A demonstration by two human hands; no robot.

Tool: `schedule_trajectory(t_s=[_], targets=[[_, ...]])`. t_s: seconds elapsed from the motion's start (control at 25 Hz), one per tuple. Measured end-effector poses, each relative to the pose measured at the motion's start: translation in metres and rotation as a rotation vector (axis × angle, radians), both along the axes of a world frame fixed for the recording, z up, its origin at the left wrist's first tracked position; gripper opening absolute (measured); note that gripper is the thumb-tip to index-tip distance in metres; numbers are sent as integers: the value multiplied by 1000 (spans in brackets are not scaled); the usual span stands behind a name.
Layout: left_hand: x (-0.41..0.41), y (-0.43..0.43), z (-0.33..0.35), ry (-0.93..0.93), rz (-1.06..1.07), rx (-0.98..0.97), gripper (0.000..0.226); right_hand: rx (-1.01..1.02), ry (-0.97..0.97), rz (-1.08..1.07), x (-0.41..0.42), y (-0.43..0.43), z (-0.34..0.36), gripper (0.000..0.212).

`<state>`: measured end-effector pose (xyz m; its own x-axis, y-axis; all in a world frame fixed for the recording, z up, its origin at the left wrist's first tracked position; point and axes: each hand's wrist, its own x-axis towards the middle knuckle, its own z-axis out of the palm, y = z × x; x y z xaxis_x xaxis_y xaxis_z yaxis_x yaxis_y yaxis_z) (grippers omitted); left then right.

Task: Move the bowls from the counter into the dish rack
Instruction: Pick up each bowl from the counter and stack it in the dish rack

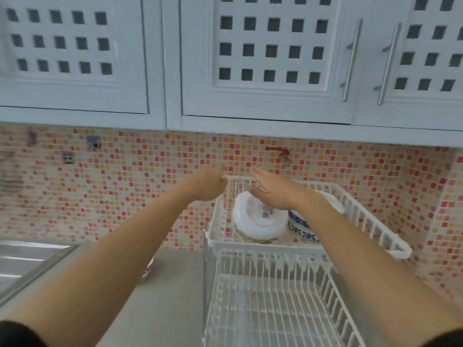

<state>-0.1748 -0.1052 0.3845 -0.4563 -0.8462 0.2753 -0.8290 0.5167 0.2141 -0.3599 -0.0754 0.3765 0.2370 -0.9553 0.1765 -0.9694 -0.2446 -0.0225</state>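
Note:
A white two-tier wire dish rack (373, 221) stands on the counter at the right. In its upper tier a white bowl (255, 224) lies upside down, and a blue-and-white patterned bowl (302, 225) sits just right of it. My right hand (273, 190) hovers flat over the white bowl with fingers spread, holding nothing. My left hand (209, 182) reaches to the rack's far left corner, its fingers at the rim; whether it grips the rim is unclear. A dark edge of another object (149, 267) peeks out under my left forearm on the counter.
The lower rack tier (273, 306) holds nothing visible. A steel sink (27, 261) lies at the left. Grey counter (175, 284) runs between sink and rack. White cabinets (265, 58) hang overhead. A red tap (279, 152) sticks out of the mosaic wall behind the rack.

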Motion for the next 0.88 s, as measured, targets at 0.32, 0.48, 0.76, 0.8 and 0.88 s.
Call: schedule_trajectory(t_s=[0.32, 0.48, 0.76, 0.8, 0.88], targets=[[199, -7, -55, -69, 287, 138, 58, -66, -54, 82, 209, -31, -50, 65], [259, -24, -107, -23, 404, 237, 53, -32, -99, 34, 272, -59, -103, 63], [299, -74, -216, -16, 533, 427, 52, 112, -149, -162, 306, -134, -219, 56], [303, -88, -233, -3, 555, 451, 52, 132, -158, -188, 308, -149, -235, 56], [309, -118, -262, 45, 598, 505, 53, 194, -182, -242, 308, -182, -266, 56]])
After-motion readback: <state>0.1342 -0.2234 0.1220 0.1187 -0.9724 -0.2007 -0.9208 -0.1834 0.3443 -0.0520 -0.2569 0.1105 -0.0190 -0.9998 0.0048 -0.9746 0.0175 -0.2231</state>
